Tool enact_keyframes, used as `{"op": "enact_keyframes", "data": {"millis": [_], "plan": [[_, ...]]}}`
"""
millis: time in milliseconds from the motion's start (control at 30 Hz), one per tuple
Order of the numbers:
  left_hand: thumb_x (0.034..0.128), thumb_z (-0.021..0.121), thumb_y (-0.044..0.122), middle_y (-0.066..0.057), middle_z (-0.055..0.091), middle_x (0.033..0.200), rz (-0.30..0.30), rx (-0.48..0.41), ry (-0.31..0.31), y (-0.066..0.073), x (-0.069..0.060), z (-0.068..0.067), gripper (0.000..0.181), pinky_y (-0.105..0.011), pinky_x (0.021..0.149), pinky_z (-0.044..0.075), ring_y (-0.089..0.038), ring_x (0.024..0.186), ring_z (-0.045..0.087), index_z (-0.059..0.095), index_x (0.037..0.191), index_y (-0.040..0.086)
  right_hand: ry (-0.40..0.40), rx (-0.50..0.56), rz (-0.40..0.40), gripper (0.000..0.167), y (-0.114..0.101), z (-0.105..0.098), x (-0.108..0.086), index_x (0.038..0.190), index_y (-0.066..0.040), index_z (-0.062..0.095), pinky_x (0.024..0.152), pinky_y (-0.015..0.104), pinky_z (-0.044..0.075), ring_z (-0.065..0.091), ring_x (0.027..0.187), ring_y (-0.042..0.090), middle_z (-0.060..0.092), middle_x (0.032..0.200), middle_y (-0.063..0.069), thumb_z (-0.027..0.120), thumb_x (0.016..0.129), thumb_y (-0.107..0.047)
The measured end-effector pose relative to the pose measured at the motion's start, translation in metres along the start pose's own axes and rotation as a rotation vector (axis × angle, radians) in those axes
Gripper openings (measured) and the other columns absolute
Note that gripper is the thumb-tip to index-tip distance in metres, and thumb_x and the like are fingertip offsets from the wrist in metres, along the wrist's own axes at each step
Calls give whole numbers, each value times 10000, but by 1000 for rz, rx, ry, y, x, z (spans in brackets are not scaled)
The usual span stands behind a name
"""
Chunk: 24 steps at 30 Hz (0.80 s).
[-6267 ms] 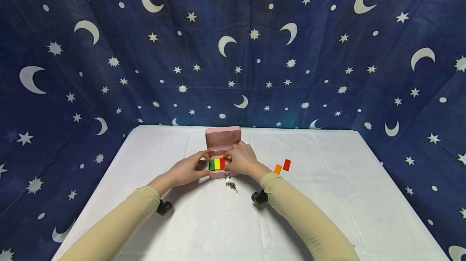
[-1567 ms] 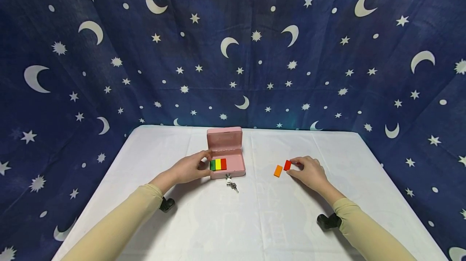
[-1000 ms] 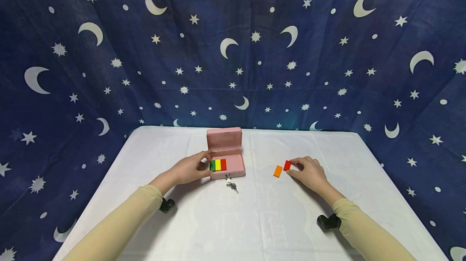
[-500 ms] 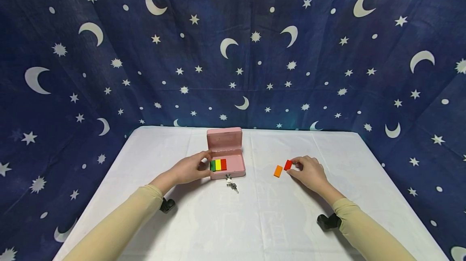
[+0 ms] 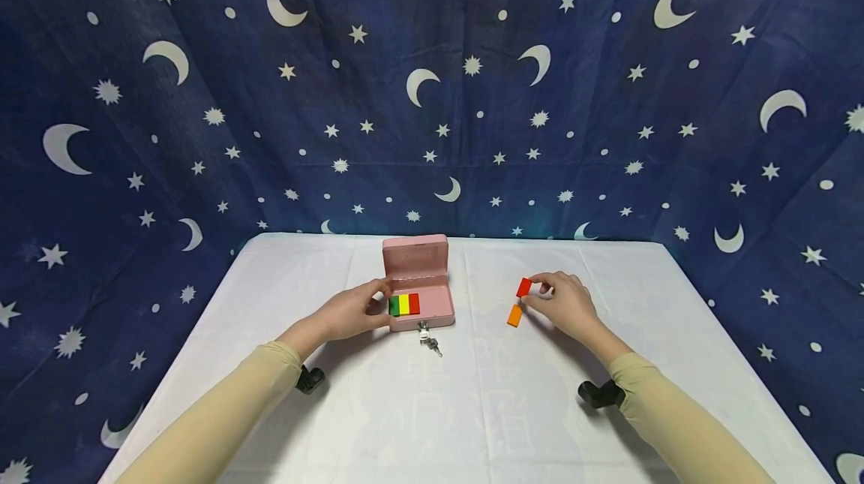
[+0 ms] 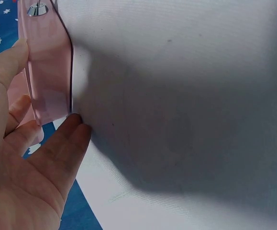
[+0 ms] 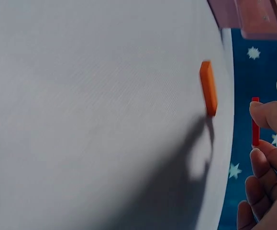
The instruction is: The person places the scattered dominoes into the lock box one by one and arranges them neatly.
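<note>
My right hand (image 5: 563, 305) pinches a red domino block (image 5: 523, 287) between thumb and fingers, held up off the table. In the right wrist view this red block (image 7: 256, 125) is seen edge-on. An orange domino block (image 5: 515, 316) lies on the table just below it. My left hand (image 5: 352, 311) grips the left end of a pink metal cash box (image 5: 442, 305), thumb at the front corner, fingers toward the back. Its lid (image 5: 415, 259) stands raised. Inside, along the left, sit green (image 5: 394, 305), yellow (image 5: 404, 305) and red (image 5: 414, 304) blocks side by side.
Small keys (image 5: 433, 346) hang from the lock (image 5: 424, 332) on the box's front. A white cloth (image 5: 418, 409) covers the table. Behind the table hangs a dark blue curtain (image 5: 378, 191) with moons and stars.
My right hand, at the box in the oldest frame, went to the red block on the table. It has now raised that block and shifted it slightly left. My left hand stays at the box.
</note>
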<state>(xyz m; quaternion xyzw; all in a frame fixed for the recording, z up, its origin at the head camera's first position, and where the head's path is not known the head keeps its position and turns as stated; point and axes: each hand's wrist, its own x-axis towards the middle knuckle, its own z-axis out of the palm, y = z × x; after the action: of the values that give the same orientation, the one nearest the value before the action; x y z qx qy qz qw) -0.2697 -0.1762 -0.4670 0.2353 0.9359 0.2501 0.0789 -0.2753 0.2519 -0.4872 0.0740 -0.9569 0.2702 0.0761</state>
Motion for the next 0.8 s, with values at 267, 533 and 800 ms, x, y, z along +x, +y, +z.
{"op": "enact_keyframes", "data": {"millis": [267, 533, 800], "plan": [[904, 757, 411, -79, 436, 1569, -2, -8, 1, -1, 0, 0, 451, -429, 961, 500, -210, 1128, 644, 571, 1222, 152, -18, 55, -40, 476, -28, 5, 7, 1233, -135, 712, 777, 390, 371, 490, 912, 240, 598, 915, 1, 806, 851, -403], [907, 758, 391, -95, 424, 1577, 4, -9, -1, 1, 0, -1, 428, -435, 962, 501, -221, 1124, 650, 570, 1202, 144, -36, 71, -87, 443, -49, 11, 11, 1209, -157, 720, 769, 380, 358, 477, 875, 215, 575, 869, -33, 807, 842, -388], [908, 756, 388, -91, 424, 1578, -3, -10, 0, 2, -1, -1, 425, -443, 974, 497, -227, 1139, 650, 570, 1200, 141, -52, 87, -138, 442, -71, 21, 18, 1206, -178, 730, 754, 378, 347, 464, 851, 206, 579, 857, -15, 807, 837, -408]]}}
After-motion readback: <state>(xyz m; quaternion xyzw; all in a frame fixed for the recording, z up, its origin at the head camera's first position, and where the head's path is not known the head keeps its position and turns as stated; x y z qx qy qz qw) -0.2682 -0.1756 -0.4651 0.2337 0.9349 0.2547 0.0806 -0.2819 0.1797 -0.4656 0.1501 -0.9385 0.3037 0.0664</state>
